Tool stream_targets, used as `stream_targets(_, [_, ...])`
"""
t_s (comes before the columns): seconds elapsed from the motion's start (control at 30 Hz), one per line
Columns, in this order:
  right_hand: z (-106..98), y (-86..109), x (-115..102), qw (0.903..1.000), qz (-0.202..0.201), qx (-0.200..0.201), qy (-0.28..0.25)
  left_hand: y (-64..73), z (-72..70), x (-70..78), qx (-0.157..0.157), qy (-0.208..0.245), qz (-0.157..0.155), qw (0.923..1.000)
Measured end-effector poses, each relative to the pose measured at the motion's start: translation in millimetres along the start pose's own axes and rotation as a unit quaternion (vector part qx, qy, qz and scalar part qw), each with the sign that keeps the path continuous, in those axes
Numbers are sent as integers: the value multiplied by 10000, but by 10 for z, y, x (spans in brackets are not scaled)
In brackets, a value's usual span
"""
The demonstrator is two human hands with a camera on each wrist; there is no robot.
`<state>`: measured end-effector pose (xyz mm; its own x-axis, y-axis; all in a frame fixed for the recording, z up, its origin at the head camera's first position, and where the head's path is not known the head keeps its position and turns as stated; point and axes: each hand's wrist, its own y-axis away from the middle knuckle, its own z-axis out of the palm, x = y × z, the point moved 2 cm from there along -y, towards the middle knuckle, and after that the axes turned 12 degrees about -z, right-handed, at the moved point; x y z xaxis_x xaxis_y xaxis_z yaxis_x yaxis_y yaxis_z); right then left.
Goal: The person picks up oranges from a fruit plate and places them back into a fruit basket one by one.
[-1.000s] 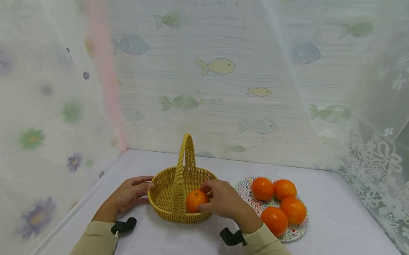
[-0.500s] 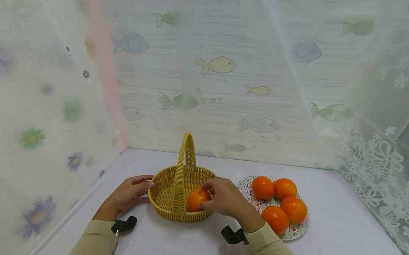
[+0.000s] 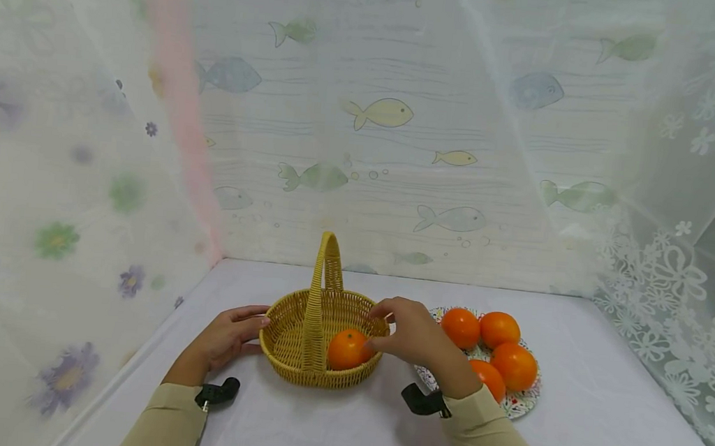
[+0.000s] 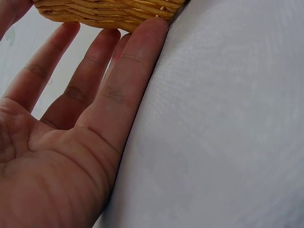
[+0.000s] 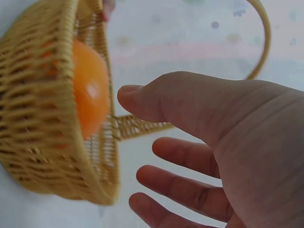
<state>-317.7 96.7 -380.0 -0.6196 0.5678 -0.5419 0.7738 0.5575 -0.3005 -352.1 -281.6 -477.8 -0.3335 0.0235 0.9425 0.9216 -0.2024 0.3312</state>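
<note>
A yellow wicker basket with a tall arched handle stands on the table, and one orange lies in its right half. My left hand is at the basket's left end. Its fingers reach out nearly straight and touch the woven side low down, with the thumb at the rim. Over the right rim is my right hand, thumb and fingers spread apart. In the right wrist view a gap separates the thumb from the orange, and nothing is in that hand.
To the right, a round patterned plate carries several more oranges, partly behind the right forearm. A white cloth covers the table. A fish-print curtain hangs at the back, with more curtains at both sides.
My right hand has let go of the orange and moved up and right, out over the rim. The orange stays in the basket. My left hand keeps its place.
</note>
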Motion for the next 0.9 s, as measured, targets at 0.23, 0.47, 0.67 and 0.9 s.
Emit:
stream_targets(0.23, [-178,24,118,9984,226,346,375,7,-8,3,1,15,-16,10000])
stream_targets(0.47, [-337,83,228,9969,522,424,418,-5,-2,-4,58,50,-77,9999])
stream_targets(0.67, [-445,135,318,9950,780,449,432,3,0,0,36,40,-37,10000])
stream_targets(0.9, [-518,168,486,9925,964,539,524,1,12,5,85,4,-34,10000])
